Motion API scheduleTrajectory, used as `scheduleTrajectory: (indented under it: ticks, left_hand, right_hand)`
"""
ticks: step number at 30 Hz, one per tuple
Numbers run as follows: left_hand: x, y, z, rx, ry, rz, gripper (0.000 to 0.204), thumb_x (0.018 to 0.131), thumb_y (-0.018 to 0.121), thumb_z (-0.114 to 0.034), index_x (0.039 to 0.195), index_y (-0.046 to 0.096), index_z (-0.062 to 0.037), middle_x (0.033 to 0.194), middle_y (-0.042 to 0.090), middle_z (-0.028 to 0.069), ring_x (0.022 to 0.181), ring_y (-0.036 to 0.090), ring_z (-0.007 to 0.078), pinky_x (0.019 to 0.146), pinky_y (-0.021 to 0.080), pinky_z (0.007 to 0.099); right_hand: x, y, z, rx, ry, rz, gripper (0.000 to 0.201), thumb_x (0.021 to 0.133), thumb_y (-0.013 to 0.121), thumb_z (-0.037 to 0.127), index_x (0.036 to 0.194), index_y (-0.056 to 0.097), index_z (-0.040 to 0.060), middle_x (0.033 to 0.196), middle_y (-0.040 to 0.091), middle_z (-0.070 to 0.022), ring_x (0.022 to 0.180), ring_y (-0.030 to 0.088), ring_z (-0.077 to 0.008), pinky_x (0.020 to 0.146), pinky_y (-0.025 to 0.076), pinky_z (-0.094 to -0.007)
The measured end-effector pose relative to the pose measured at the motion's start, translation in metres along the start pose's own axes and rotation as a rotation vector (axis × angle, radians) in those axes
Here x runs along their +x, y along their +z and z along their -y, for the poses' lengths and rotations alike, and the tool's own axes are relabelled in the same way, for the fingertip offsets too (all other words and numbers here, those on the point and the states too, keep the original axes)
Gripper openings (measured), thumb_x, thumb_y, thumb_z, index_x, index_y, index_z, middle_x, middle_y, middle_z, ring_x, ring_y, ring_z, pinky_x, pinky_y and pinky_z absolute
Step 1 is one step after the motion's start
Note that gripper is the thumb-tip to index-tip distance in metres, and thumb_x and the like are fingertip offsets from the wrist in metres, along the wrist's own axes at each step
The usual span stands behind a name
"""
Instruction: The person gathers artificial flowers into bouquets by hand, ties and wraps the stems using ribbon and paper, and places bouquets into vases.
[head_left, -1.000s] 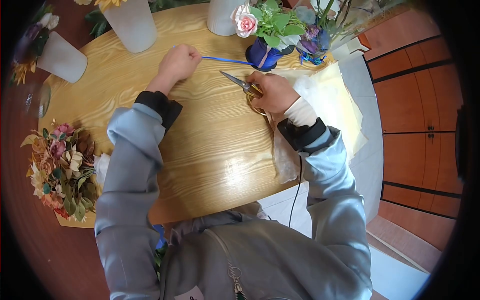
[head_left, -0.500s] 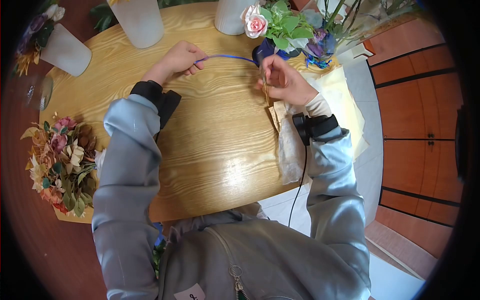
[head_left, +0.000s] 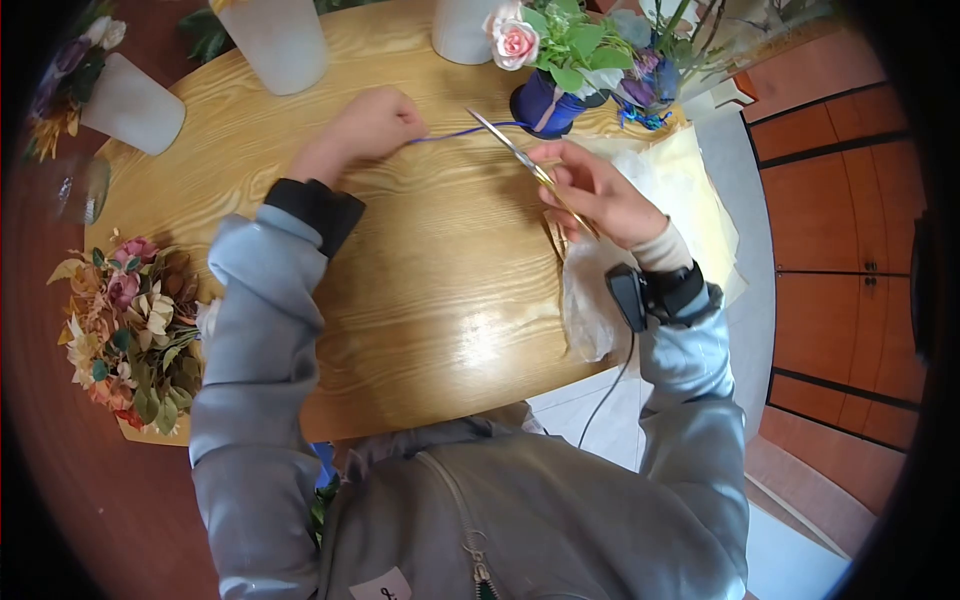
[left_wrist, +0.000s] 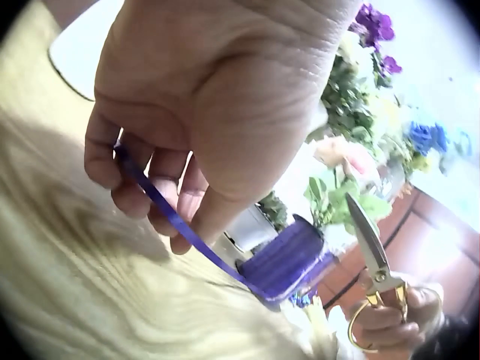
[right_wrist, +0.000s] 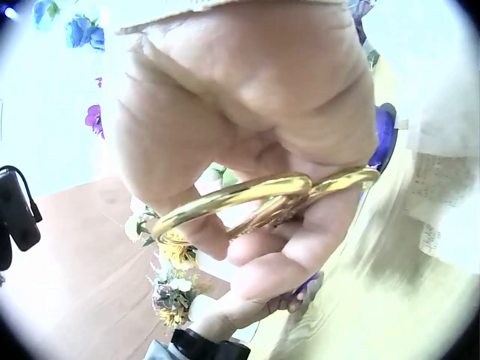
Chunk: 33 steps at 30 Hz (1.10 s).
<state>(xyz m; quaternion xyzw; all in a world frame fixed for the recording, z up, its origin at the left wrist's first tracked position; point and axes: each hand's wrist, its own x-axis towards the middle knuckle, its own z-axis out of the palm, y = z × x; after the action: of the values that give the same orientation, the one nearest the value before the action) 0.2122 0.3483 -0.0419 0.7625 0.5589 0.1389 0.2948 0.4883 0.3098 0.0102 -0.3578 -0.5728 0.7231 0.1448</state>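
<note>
In the head view my left hand [head_left: 372, 125] is at the far side of the table, pinching a thin blue-purple ribbon [head_left: 462, 132]. The ribbon runs across to a spool [head_left: 545, 110] below a pink rose; the left wrist view shows it passing along the fingers [left_wrist: 166, 214]. My right hand [head_left: 608, 198] holds gold-handled scissors [head_left: 508, 143], their blades together and pointing towards the ribbon, tips overlapping it in the head view. Up close in the right wrist view, the fingers are curled about the gold handle loops [right_wrist: 236, 199].
White vases [head_left: 275, 50] stand along the far edge. A potted pink rose [head_left: 515, 44] is behind the spool. Pale wrapping paper [head_left: 690, 190] lies at the right, a flower bouquet [head_left: 135, 325] at the left. A black cable [head_left: 610, 395] hangs from the right wrist.
The scissors turned upright, then swung back to point left over the ribbon. My right hand has shifted right and slightly nearer the body. My left hand has moved a little right, keeping the ribbon.
</note>
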Motion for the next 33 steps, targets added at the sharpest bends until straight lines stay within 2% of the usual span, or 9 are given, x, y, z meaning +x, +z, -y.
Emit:
scheduleTrajectory:
  ticks: [1,4,6,9,15,19,21,26,33]
  left_hand:
    - [-0.001,0.002,-0.006,0.004,-0.008,-0.006,0.027,0.079,0.052,-0.029,0.071,0.062,-0.0055,0.064,0.058,0.0025,0.054,0.053,0.0129,0.052,0.043,0.0271]
    - [-0.009,0.017,-0.03,0.173,-0.088,-0.144,0.023,0.075,0.054,-0.025,0.064,0.061,-0.0069,0.074,0.059,0.0053,0.069,0.056,0.0204,0.062,0.042,0.0384]
    - [-0.016,0.03,-0.042,0.727,-0.047,-0.607,0.018,0.074,0.052,-0.022,0.069,0.062,-0.0069,0.085,0.058,0.0075,0.092,0.05,0.0269,0.075,0.035,0.0496]
    - [-0.015,0.058,-0.061,0.764,0.032,-0.657,0.017,0.072,0.051,-0.019,0.076,0.061,-0.006,0.092,0.054,0.0089,0.102,0.042,0.0281,0.078,0.028,0.0553]
    - [0.002,0.084,-0.077,0.543,0.067,-0.615,0.023,0.072,0.049,-0.011,0.091,0.058,-0.0029,0.095,0.054,0.0093,0.094,0.046,0.0274,0.079,0.033,0.0474]
    - [0.024,0.083,-0.065,0.425,0.132,-0.667,0.025,0.072,0.05,-0.011,0.094,0.057,-0.0024,0.092,0.055,0.0091,0.088,0.049,0.0265,0.075,0.038,0.0399]
    - [0.032,0.081,-0.06,0.438,0.119,-0.567,0.021,0.07,0.054,-0.012,0.09,0.058,-0.0045,0.089,0.056,0.0087,0.081,0.052,0.0264,0.069,0.042,0.0359]
    - [0.041,0.077,-0.054,0.37,0.124,-0.535,0.009,0.069,0.057,-0.012,0.077,0.059,-0.0082,0.08,0.057,0.0084,0.076,0.053,0.0273,0.067,0.043,0.0375]
    - [0.043,0.079,-0.048,0.137,0.12,-0.52,0.009,0.072,0.053,-0.015,0.069,0.06,-0.0099,0.072,0.059,0.0083,0.074,0.056,0.0256,0.062,0.041,0.0416]
  right_hand:
    - [-0.006,0.003,-0.002,-0.031,0.032,-0.059,0.037,0.083,0.053,0.012,0.115,0.037,0.0066,0.066,0.043,0.002,0.05,0.04,-0.0054,0.04,0.031,-0.0185]
    - [-0.018,0.006,-0.006,0.014,0.095,-0.131,0.041,0.083,0.055,0.016,0.117,0.036,0.008,0.066,0.04,0.0034,0.051,0.037,-0.0039,0.041,0.03,-0.0171]
    - [-0.023,0.005,-0.011,0.043,0.1,-0.17,0.04,0.082,0.055,0.015,0.116,0.036,0.0077,0.064,0.041,0.0039,0.05,0.038,-0.0034,0.041,0.03,-0.0172]
    - [-0.024,0.005,-0.019,0.076,0.098,-0.223,0.038,0.082,0.055,0.014,0.115,0.037,0.008,0.063,0.042,0.0047,0.05,0.038,-0.0028,0.04,0.029,-0.0172]
    - [-0.027,0.007,-0.019,0.108,0.105,-0.24,0.037,0.083,0.055,0.018,0.114,0.038,0.0077,0.062,0.04,0.0049,0.049,0.036,-0.0025,0.04,0.028,-0.0172]
    - [-0.029,0.005,-0.02,0.205,0.17,-0.279,0.036,0.084,0.054,0.022,0.113,0.039,0.007,0.06,0.037,0.0052,0.048,0.034,-0.0025,0.039,0.027,-0.0166]
    - [-0.027,0.003,-0.024,0.236,0.164,-0.269,0.035,0.084,0.054,0.023,0.112,0.04,0.0071,0.06,0.037,0.0051,0.047,0.033,-0.0026,0.038,0.026,-0.0165]
    - [-0.022,0.005,-0.022,0.277,0.197,-0.216,0.031,0.086,0.05,0.024,0.111,0.041,0.0082,0.065,0.038,0.0038,0.048,0.032,-0.0026,0.037,0.023,-0.0153]
    - [-0.013,0.004,-0.017,0.264,0.311,-0.252,0.049,0.082,0.049,0.047,0.11,0.042,0.0073,0.064,0.036,0.0049,0.047,0.032,-0.0027,0.036,0.023,-0.0162]
